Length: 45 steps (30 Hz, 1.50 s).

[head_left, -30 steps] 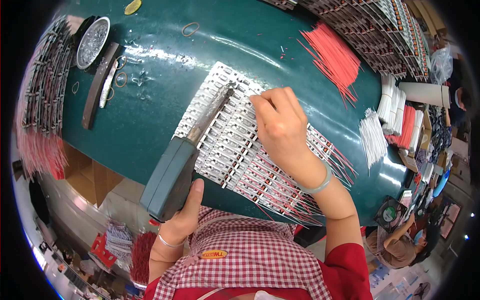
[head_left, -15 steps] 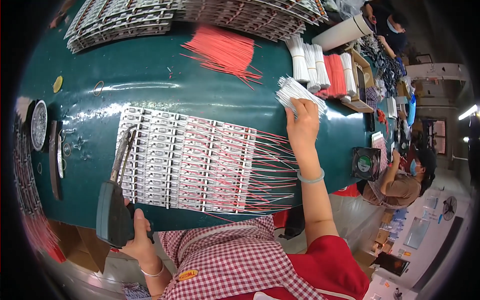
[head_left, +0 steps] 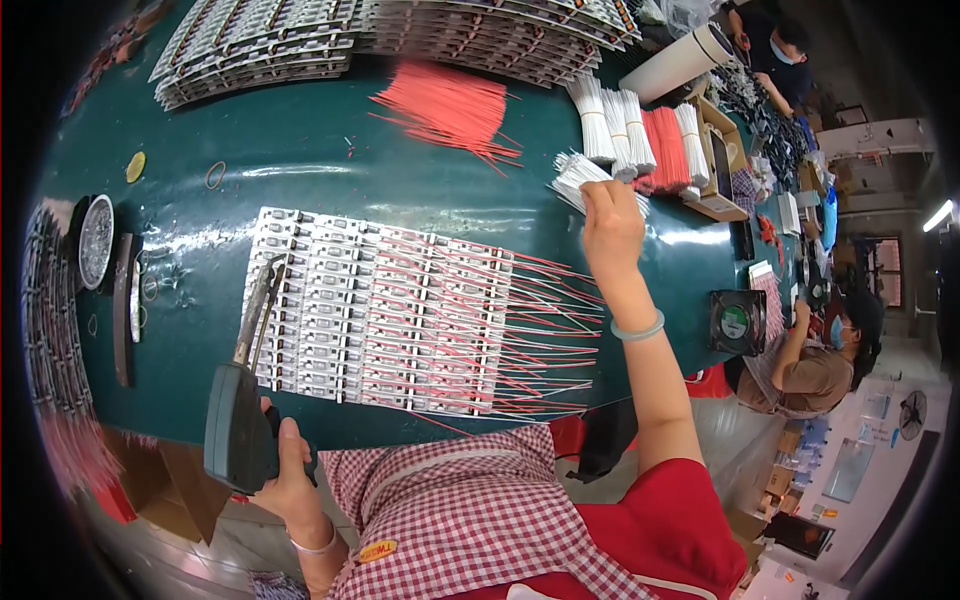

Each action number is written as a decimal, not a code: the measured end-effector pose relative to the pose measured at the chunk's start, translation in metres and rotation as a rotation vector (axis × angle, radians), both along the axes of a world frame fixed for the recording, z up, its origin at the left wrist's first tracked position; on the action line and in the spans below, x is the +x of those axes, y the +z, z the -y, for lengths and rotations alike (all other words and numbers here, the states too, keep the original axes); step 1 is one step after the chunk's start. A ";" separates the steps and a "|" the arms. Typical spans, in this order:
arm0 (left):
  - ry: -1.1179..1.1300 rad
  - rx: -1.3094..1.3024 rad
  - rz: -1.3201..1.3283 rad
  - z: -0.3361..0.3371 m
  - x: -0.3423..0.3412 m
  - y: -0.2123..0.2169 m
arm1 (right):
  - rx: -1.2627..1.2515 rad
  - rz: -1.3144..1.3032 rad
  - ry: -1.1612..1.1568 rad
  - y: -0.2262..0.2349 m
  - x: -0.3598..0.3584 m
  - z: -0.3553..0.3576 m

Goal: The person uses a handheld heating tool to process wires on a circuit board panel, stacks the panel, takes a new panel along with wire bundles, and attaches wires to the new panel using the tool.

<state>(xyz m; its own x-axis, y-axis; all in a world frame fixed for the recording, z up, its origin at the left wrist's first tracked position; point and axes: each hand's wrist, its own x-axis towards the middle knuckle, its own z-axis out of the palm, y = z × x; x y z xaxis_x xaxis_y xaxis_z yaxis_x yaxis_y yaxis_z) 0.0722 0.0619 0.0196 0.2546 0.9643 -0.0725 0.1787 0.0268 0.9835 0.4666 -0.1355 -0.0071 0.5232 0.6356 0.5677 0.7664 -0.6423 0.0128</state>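
Observation:
My left hand (head_left: 290,478) is wrapped round the grip of a dark green soldering gun (head_left: 232,420). Its long metal tip reaches over the left part of a panel of small white circuit boards (head_left: 330,310). Thin red and white wires (head_left: 550,330) run across the panel's right half and stick out past its right edge. Farther right, my right hand (head_left: 612,228) is closed in a pinch at a loose pile of white wires (head_left: 580,180). How many wires lie between its fingertips is hidden.
Red wires (head_left: 445,105) lie loose behind the panel, before stacked panels (head_left: 260,45). Bundled white wires (head_left: 592,120) stand beside a cardboard box (head_left: 735,150) and a white cylinder (head_left: 675,65). A bowl (head_left: 96,242) sits at left, a small fan (head_left: 738,322) at right. Two people work farther off.
My right hand's fingers, spread over the white wire pile before, have drawn together into a pinch. The soldering gun stays over the panel's left part; the whole view has shifted slightly.

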 end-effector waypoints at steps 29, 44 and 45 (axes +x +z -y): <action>0.021 0.022 0.044 -0.020 -0.027 -0.017 | -0.973 0.098 0.292 0.061 -0.047 -0.134; -0.153 -0.020 -0.044 -0.026 -0.008 -0.009 | 0.093 -0.350 0.643 -0.007 -0.154 -0.182; -0.202 0.036 -0.052 -0.028 -0.010 -0.013 | 0.093 -0.340 0.630 -0.009 -0.155 -0.182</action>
